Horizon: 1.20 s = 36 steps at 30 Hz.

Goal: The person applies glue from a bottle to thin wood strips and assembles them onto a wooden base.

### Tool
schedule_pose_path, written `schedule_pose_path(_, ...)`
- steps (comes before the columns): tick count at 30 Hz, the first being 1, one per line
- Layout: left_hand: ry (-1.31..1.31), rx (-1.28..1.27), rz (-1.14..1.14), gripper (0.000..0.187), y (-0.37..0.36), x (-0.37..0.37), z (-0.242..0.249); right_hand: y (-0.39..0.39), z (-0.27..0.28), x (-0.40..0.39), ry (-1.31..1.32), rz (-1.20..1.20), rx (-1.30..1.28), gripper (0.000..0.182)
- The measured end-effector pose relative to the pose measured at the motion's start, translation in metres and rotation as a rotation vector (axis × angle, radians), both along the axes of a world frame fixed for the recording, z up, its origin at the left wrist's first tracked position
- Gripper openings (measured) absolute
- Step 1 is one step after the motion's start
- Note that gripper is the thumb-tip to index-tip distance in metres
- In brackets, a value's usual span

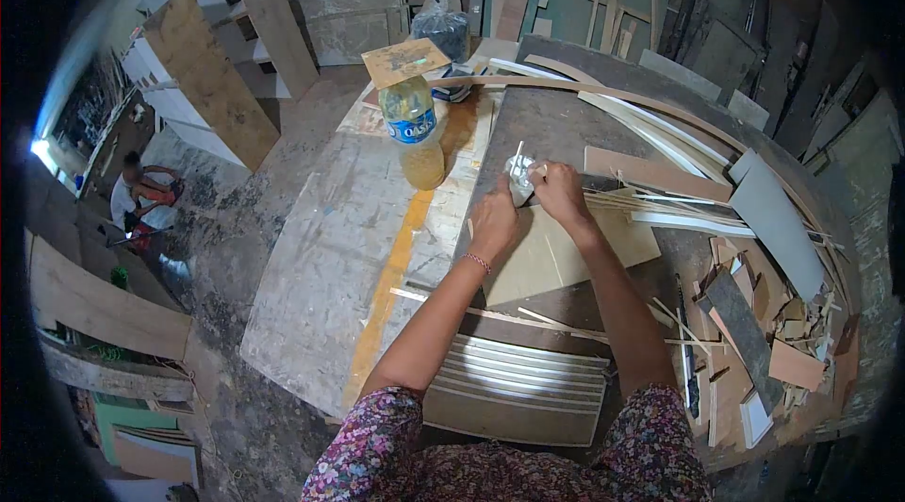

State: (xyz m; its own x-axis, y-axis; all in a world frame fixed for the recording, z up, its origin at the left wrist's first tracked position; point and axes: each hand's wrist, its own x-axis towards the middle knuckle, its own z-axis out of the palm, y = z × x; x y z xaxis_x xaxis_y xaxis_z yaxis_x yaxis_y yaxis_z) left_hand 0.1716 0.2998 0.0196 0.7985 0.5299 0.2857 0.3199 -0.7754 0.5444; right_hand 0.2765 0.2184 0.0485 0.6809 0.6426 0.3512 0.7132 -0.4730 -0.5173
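Observation:
Both my hands meet over the workbench around a small shiny whitish container [519, 174], with a thin pale stick [518, 151] poking up from it. My left hand [496, 219] is closed around its near left side. On the right edge, the bent fingers of my right hand [560, 191] grip it, partly hiding it. Below the hands lies a pale plywood sheet [528, 262], with a thin wood strip across it. To the left stands a large plastic bottle [415, 148] of yellowish liquid, topped by a square wooden board [405, 62].
Long curved strips [650, 106] run along the bench's far right side. Wood offcuts [797, 365] pile up at right. A ribbed panel [518, 384] lies close to my body. Farther left, a person [141, 191] sits low on the floor near tall cabinets [207, 78].

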Motion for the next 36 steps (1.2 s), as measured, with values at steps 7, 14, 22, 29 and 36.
schedule_pose_path(7, 0.045, -0.041, 0.004, 0.035, -0.001, -0.002, 0.009, -0.005, 0.005, -0.003, 0.107, -0.016, 0.219, 0.022)
schedule_pose_path(14, 0.054, -0.041, -0.003, 0.041, -0.001, -0.002, 0.009, 0.000, -0.003, -0.009, -0.053, 0.005, 0.087, 0.020)
schedule_pose_path(22, -0.058, -0.045, -0.005, 0.034, 0.000, -0.001, 0.006, -0.015, -0.014, 0.014, 0.326, -0.076, 0.379, 0.021)
schedule_pose_path(29, -0.030, -0.152, 0.000, 0.029, 0.004, 0.000, 0.013, -0.039, -0.002, 0.010, 0.537, -0.079, 0.620, 0.028)
schedule_pose_path(36, -0.120, -0.322, -0.038, 0.028, 0.005, -0.011, 0.022, -0.061, 0.005, -0.004, 0.763, -0.095, 0.810, 0.028)
